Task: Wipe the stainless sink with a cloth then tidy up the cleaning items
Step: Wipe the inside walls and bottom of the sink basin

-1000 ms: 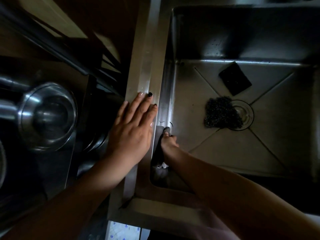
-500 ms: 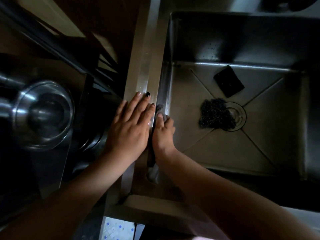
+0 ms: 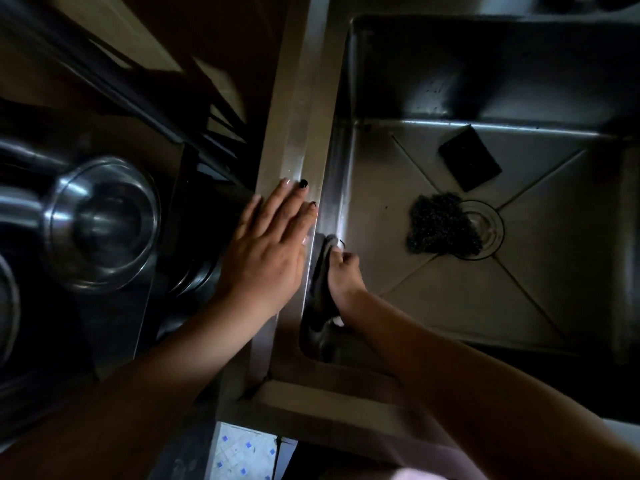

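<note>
Since half a second ago, the right hand (image 3: 344,275) has slid back along the left inner wall of the square stainless steel sink (image 3: 433,306), toward the near corner. It has taken the crumpled dark grey cloth (image 3: 318,289) with it, so its fingertips now sit further behind the tips of the left hand (image 3: 266,251) than they did. The left hand has not shifted from its place on the flat steel rim. Inside the basin, a black rectangular sponge (image 3: 471,157) lies flat on the floor near the far wall. A dark tangled wire scourer (image 3: 443,225) rests nearer the middle, overlapping the left edge of the round steel drain strainer (image 3: 486,230). Sponge and scourer lie close together but apart, and both are well away from the cloth. The cloth is pressed against the wall just below the rim, and one end trails down toward the near corner. The right hand's fingers curl over its top end and hold it to the steel, with the forearm reaching in from the lower right. The left hand lies palm down, its fingers straight and together and holding nothing. A round shiny steel bowl (image 3: 104,223) sits in the dim area to the left of the rim.
</note>
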`<state>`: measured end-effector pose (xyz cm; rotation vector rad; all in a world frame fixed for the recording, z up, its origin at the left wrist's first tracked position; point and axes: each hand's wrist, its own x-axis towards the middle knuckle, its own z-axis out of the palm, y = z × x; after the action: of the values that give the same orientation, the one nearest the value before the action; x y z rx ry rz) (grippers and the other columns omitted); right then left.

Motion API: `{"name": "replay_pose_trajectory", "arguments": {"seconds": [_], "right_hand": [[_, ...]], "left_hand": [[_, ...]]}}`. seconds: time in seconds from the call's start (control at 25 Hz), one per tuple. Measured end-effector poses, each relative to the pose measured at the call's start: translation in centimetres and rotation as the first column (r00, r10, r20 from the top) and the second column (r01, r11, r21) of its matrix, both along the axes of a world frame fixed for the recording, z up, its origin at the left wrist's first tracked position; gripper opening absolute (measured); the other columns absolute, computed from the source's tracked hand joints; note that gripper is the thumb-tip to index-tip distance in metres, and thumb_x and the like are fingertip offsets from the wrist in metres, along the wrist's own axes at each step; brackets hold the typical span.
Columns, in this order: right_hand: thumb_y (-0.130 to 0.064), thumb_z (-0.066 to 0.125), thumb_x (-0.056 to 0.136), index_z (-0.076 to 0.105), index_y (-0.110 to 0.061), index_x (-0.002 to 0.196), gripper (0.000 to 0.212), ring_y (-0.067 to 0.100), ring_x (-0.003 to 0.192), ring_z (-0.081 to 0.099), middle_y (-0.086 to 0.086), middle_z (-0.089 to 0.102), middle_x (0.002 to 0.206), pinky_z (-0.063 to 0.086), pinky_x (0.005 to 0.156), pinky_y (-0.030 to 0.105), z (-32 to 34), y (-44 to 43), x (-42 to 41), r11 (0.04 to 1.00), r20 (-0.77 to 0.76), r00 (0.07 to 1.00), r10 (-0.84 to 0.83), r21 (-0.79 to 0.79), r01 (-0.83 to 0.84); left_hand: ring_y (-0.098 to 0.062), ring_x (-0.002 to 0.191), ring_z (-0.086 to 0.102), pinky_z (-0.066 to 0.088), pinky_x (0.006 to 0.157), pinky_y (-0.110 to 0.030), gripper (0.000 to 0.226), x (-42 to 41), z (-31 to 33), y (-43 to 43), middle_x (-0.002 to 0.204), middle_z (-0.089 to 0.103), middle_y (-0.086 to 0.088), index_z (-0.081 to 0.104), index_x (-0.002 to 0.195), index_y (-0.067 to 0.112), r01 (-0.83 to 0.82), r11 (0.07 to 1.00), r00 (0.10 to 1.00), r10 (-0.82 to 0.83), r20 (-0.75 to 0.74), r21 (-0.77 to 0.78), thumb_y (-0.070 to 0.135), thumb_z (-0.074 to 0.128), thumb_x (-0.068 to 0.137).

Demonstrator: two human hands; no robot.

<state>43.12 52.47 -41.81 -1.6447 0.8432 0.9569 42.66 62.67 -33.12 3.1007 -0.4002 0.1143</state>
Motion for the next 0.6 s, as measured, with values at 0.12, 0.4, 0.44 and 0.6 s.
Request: {"name": "replay_pose_trajectory", "arguments": {"seconds": [0.12, 0.4, 0.44, 0.6], "right_hand": [[-0.042, 0.031, 0.097, 0.035, -0.005, 0.130, 0.050, 0.037, 0.117, 0.048, 0.022, 0.046, 0.131, 0.038, 0.102, 0.042, 1.7, -1.8, -0.9, 0.993, -0.100, 0.989, -0.107, 0.035, 0.111], [-0.034, 0.029, 0.099, 0.033, -0.015, 0.136, 0.042, 0.037, 0.127, 0.033, 0.019, 0.033, 0.138, 0.026, 0.108, 0.038, 6.7, 1.1, -3.1, 0.993, 0.019, 0.994, -0.108, 0.046, 0.107], [-0.033, 0.029, 0.099, 0.032, -0.016, 0.137, 0.042, 0.037, 0.128, 0.031, 0.018, 0.032, 0.139, 0.024, 0.107, 0.038, 6.9, 1.5, -3.2, 0.991, 0.028, 0.991, -0.134, 0.024, 0.133], [-0.033, 0.028, 0.099, 0.033, -0.016, 0.137, 0.042, 0.037, 0.129, 0.030, 0.017, 0.032, 0.140, 0.023, 0.105, 0.037, 5.9, 2.1, -3.0, 0.983, 0.003, 0.984, -0.179, -0.031, 0.179]], "left_hand": [[-0.028, 0.134, 0.035, 0.020, 0.111, -0.046, 0.041, 0.1, 0.0, 0.1, 0.140, 0.046, -0.008, 0.054, 0.125, 0.011, 0.001, 1.000, 1.000, -0.001, -0.012, 0.004, 0.017, 0.038, 0.087], [-0.029, 0.132, 0.038, 0.023, 0.109, -0.047, 0.042, 0.0, 0.1, -0.1, 0.138, 0.048, -0.010, 0.054, 0.124, 0.009, 0.000, 1.000, 1.000, 0.000, -0.001, -0.002, 0.018, 0.039, 0.087], [-0.030, 0.132, 0.038, 0.023, 0.109, -0.048, 0.042, 0.1, 0.1, -0.1, 0.137, 0.049, -0.010, 0.054, 0.124, 0.009, 0.003, 1.000, 1.000, -0.003, 0.001, -0.001, 0.018, 0.038, 0.086], [-0.030, 0.133, 0.036, 0.021, 0.110, -0.047, 0.043, 0.1, 0.3, -0.1, 0.139, 0.047, -0.010, 0.054, 0.125, 0.009, 0.001, 1.000, 1.000, -0.001, -0.017, -0.018, 0.019, 0.037, 0.087]]}}
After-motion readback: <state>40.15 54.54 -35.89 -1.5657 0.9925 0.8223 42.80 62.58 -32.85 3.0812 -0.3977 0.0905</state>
